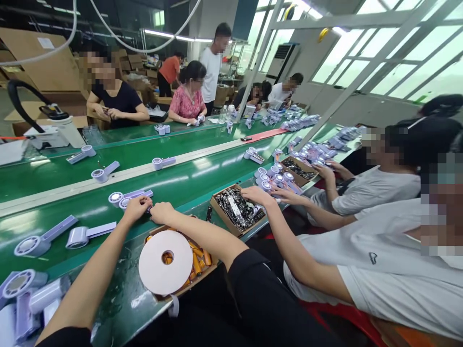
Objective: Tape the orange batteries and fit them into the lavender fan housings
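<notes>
Two hands meet at the near edge of the green belt [181, 185]. The left hand [135, 208] and right hand [161, 212] lie close together, fingers curled about a small lilac fan [130, 196] that rests on the belt just beyond them; whether either hand truly grips it cannot be told, as the fingertips hide the contact. A second fan head lies touching the first.

Just behind the hands, at the belt's near edge, sits a box [213, 262] of orange cells, half covered by a white tape roll [165, 261].

Left of the hands, two more fans [65, 236] lie flat on the belt, well apart from the work. Further fans [25, 294] crowd the near left corner.

Right of the hands, a neighbour's hand [257, 195] rests over a tray of dark parts [237, 209], near the right forearm. The belt surface beyond the hands shows open room up to the white centre strip [90, 185].
</notes>
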{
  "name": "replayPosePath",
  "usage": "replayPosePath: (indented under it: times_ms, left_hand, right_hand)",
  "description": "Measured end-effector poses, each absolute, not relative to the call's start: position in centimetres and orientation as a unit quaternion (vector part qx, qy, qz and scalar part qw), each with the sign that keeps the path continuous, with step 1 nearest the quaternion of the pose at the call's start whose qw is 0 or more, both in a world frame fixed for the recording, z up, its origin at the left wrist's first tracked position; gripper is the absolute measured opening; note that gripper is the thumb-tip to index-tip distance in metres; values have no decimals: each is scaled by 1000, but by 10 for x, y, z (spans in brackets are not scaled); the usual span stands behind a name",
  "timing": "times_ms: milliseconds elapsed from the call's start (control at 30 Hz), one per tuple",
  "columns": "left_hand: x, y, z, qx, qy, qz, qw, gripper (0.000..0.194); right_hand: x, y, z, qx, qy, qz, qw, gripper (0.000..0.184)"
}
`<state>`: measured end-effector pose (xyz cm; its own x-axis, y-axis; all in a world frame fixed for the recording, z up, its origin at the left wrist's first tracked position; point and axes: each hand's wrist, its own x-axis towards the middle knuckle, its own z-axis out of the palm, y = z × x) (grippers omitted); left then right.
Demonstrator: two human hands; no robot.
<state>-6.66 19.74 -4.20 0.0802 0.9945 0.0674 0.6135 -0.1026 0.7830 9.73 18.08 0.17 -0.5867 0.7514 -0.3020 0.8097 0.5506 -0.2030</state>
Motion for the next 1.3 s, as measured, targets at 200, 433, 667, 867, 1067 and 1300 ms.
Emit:
replayPosePath:
  times_ms: [200,433,667,867,1067,1300]
  left_hand:
    - [-54,198,-32,656,589,354,312,27]
    - [-41,199,-40,570,613,449,314,25]
    - [-31,207,-56,574,580,474,331,33]
    - [-77,215,-43,623,600,410,289,65]
    - [-97,238,-25,741,658,-19,135,90]
    - [-105,174,8,780,623,17,61,76]
  right_hand:
    - [120,187,7,454,864,-212,51,34]
    - [161,205,-11,459,817,-344,-64,48]
    - [173,208,-35,456,786,-408,-92,42]
    - [196,239,-43,574,750,-310,-111,49]
    - [213,272,-47,658,703,-258,-72,47]
    - [219,285,-50,656,701,-277,-36,44]
